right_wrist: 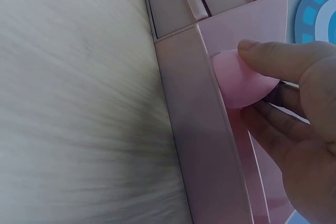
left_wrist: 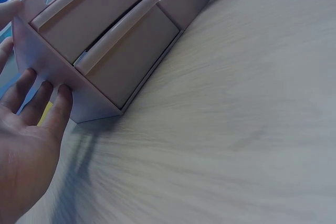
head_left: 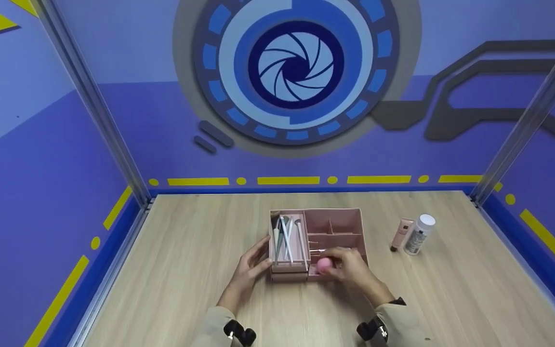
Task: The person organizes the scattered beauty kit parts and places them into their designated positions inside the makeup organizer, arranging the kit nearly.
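Note:
A pink organizer box [head_left: 335, 214] stands on the table, with several makeup brushes [head_left: 285, 241] lying in its top left tray. My left hand [head_left: 248, 272] touches the box's left side; in the left wrist view the fingertips [left_wrist: 64, 90] rest against that wall, fairly straight. Between thumb and fingers, my right hand [head_left: 354, 270] pinches a rounded pink makeup sponge [head_left: 324, 265] at the front right compartment. From the right wrist, the sponge [right_wrist: 241, 80] sits partly below the compartment's rim. Its underside is hidden. Another brush [head_left: 317, 250] lies in the compartment behind, partly covered by the right hand.
Right of the box are a small pink tube [head_left: 401, 233] and a white-capped bottle [head_left: 419, 236], side by side. Two drawers [left_wrist: 128, 51] form the box's left front. Blue printed panels [head_left: 297, 164] enclose the wooden table [head_left: 200, 226] at the back and sides.

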`<state>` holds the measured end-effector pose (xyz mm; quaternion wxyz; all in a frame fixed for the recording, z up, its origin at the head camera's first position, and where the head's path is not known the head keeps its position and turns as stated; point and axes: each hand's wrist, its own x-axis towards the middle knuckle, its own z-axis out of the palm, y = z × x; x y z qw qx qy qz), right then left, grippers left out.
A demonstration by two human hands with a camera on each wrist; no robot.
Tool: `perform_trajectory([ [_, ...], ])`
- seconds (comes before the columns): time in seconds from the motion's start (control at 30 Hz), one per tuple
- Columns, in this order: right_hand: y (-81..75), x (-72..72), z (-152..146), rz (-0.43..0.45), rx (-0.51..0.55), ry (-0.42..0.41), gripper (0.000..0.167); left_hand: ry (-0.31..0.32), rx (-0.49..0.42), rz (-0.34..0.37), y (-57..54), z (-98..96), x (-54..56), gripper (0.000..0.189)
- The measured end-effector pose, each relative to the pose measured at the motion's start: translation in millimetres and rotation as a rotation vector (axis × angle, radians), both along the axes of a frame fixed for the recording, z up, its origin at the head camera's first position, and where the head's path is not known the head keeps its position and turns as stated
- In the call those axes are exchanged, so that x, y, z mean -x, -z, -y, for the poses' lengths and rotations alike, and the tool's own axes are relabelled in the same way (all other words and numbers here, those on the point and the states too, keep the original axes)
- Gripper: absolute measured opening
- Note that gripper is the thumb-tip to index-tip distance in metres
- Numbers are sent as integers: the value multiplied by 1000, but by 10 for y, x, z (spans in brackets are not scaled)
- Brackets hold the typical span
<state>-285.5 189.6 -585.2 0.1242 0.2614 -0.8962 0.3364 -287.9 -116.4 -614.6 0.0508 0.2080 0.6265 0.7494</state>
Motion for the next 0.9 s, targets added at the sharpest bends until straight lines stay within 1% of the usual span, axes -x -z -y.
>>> perform_trajectory([
  [0.17,13,-20,-18,32,-9,35,31,-1,0,10,0,-6,-8,65],
  [0.33,22,-12,-42,-27,-34,29,31,2,-16,39,-10,-12,-28,65],
  [0.4,20,-7,-50,-27,-31,25,30,5,-26,59,-13,-15,-36,65],
  [0.53,11,-13,-64,22,-15,25,29,9,-35,67,-13,-17,-42,66],
  [0.7,-5,-24,-84,73,2,27,31,13,-37,59,-12,-20,-40,67],
  [0.8,-19,-25,-103,61,24,24,31,12,-29,50,-10,-18,-34,67],
  [0.9,-35,-20,-126,17,44,30,29,9,-29,44,-6,-16,-29,66],
])
